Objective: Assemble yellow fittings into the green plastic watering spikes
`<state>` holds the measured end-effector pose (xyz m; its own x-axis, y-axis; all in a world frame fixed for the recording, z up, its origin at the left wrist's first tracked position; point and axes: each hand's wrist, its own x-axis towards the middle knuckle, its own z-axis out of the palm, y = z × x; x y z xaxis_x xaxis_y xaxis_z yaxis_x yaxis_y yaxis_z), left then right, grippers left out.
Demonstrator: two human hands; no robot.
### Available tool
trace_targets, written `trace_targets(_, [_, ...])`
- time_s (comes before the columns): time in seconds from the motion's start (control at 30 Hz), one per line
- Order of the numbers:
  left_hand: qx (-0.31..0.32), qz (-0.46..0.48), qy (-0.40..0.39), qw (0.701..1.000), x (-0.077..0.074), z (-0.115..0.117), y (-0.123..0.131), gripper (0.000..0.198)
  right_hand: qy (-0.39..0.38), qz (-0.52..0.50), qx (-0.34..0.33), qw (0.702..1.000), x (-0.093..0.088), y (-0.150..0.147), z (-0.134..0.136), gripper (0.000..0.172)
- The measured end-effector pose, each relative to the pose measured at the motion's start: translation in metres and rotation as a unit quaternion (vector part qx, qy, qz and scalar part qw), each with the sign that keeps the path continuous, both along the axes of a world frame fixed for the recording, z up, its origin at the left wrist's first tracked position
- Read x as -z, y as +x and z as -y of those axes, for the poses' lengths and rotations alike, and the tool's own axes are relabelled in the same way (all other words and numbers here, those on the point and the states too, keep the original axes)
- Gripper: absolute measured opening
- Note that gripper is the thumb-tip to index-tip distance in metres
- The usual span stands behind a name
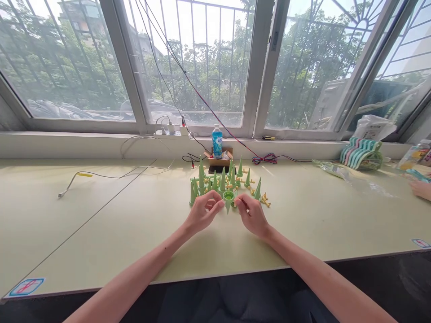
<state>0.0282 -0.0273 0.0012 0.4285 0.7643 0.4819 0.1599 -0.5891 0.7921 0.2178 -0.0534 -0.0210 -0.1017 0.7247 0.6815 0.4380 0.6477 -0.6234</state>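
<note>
A green plastic cone (pixel 228 198) is held point-down between my hands, its round open end facing up at me. My left hand (pixel 204 211) is closed, with thumb and fingertips at the cone's left rim. On the other side my right hand (pixel 252 216) pinches close to the right rim; whatever is in its fingertips is too small to name. Just beyond my hands stands a group of similar green cones (pixel 222 180), points up. Small yellow branched pieces (pixel 266 200) lie among them and to their right.
Behind the cones are a cardboard box (pixel 218 161), a blue-liquid bottle (pixel 217 142) and a dark flat object. Cables (pixel 266 158) run along the sill and table (pixel 141 242). Green hangers (pixel 361 152) stand at the right, near another person's hand (pixel 420 188).
</note>
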Motion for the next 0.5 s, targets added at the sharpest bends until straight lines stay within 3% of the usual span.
trace_targets(0.1, [0.023,0.004,-0.082,0.996,-0.0009,-0.0009,0.0002,0.064,0.016,0.007,0.006,1.000,0.0001,0.0002,-0.0003,0.029])
trace_targets(0.23, [0.075,-0.010,-0.196,0.978,-0.0016,-0.0008,0.0018,0.078,0.042,0.031,-0.021,0.998,0.0010,-0.0004,0.0002,0.026])
trace_targets(0.5, [0.131,-0.014,-0.248,0.960,-0.0070,0.0025,-0.0004,0.070,0.044,0.056,-0.037,0.997,0.0025,-0.0011,0.0016,0.028])
